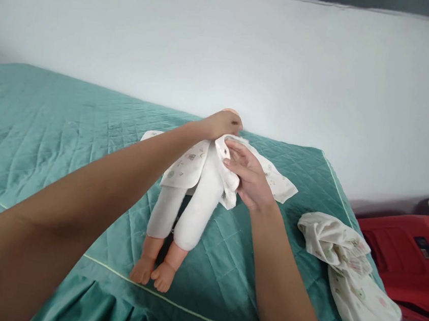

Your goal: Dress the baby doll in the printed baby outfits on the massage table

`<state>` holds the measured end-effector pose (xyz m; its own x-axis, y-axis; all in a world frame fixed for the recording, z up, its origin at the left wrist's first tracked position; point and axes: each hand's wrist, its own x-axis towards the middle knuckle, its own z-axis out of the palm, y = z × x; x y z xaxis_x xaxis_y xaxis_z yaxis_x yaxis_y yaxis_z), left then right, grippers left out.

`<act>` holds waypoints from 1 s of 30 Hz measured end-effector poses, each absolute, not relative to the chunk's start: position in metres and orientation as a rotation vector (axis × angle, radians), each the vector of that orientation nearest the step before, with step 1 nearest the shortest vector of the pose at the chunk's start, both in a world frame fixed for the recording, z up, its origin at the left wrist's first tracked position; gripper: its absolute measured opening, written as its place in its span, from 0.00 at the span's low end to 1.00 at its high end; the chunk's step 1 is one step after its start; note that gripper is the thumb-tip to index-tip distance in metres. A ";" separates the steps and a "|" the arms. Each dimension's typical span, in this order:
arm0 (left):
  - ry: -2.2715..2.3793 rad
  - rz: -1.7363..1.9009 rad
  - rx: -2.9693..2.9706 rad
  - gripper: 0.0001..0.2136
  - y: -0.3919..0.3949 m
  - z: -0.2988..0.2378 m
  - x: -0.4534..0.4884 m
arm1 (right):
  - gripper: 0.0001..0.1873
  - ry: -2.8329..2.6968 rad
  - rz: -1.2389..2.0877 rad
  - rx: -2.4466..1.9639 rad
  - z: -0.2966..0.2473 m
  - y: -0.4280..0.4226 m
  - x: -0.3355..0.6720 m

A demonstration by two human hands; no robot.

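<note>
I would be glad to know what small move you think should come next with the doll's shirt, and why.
Probably, the right hand should lay its side of the white printed cloth shirt over the white-bodied doll: that cloth is bunched between thumb and fingers, and the doll's white body shows between the shirt's two sides.

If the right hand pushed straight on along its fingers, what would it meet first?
The right hand would first meet the printed shirt in its grip, then probably the doll, though depth is unclear.
</note>
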<state>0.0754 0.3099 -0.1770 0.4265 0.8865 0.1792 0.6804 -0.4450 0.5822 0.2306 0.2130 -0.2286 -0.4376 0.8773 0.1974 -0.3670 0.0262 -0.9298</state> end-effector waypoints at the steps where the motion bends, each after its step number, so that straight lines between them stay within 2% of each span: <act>1: 1.314 0.668 2.244 0.16 0.306 -0.172 0.071 | 0.23 -1.348 1.607 -0.581 -0.228 0.212 0.229; 4: 1.319 0.538 2.251 0.18 0.295 -0.160 0.062 | 0.23 -1.458 1.620 -0.605 -0.225 0.207 0.228; 8: 1.362 0.322 2.304 0.27 0.296 -0.162 0.065 | 0.23 -1.555 1.614 -0.660 -0.221 0.200 0.227; 12: 1.413 0.624 2.401 0.14 0.307 -0.177 0.072 | 0.19 -1.592 1.600 -0.624 -0.217 0.195 0.225; 15: 1.618 0.883 2.327 0.12 0.315 -0.189 0.068 | 0.14 -1.610 1.464 -0.664 -0.218 0.198 0.225; 18: 1.796 1.024 2.264 0.11 0.314 -0.201 0.056 | 0.08 -1.640 1.135 -0.908 -0.221 0.206 0.229; 20: 1.824 1.129 2.245 0.09 0.307 -0.210 0.045 | 0.06 -1.694 1.046 -1.056 -0.222 0.210 0.234; 27: 1.838 1.440 1.888 0.07 0.222 -0.267 0.000 | 0.12 -2.053 1.423 -1.027 -0.207 0.199 0.252; 30: 1.845 1.338 1.748 0.09 0.173 -0.293 -0.015 | 0.18 -2.180 1.442 -1.066 -0.202 0.204 0.263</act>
